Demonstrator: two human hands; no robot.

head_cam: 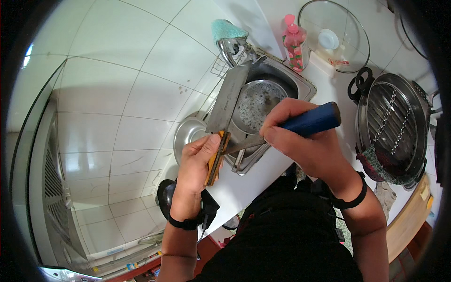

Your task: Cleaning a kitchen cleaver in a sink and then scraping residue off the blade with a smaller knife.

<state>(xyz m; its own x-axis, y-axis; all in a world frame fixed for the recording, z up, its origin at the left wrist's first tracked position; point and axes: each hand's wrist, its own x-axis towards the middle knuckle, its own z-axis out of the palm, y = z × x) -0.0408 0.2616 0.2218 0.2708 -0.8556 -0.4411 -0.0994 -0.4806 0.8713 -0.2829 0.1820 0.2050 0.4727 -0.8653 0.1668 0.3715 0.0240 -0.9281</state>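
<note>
My left hand [196, 160] is closed around the yellow-brown handle of a kitchen cleaver [229, 97], thumb lying along it. The cleaver's broad grey blade points away from me over the sink [303, 86]. In my right hand [306, 144] is a blue-handled tool [312, 120] with a narrow, flat metal blade; its exact kind is unclear. The tip of that blade meets the cleaver's handle close to my left fingers. Below both tools, a round metal pot [260, 102] of foamy water sits in the sink.
A towel-wrapped faucet [232, 44] rises behind the sink. Right of it stand a pink pump bottle [295, 44] and a glass lid [352, 35]. A metal pot with a rack [391, 123] is farther right. A steel bowl [186, 132] lies left of the sink.
</note>
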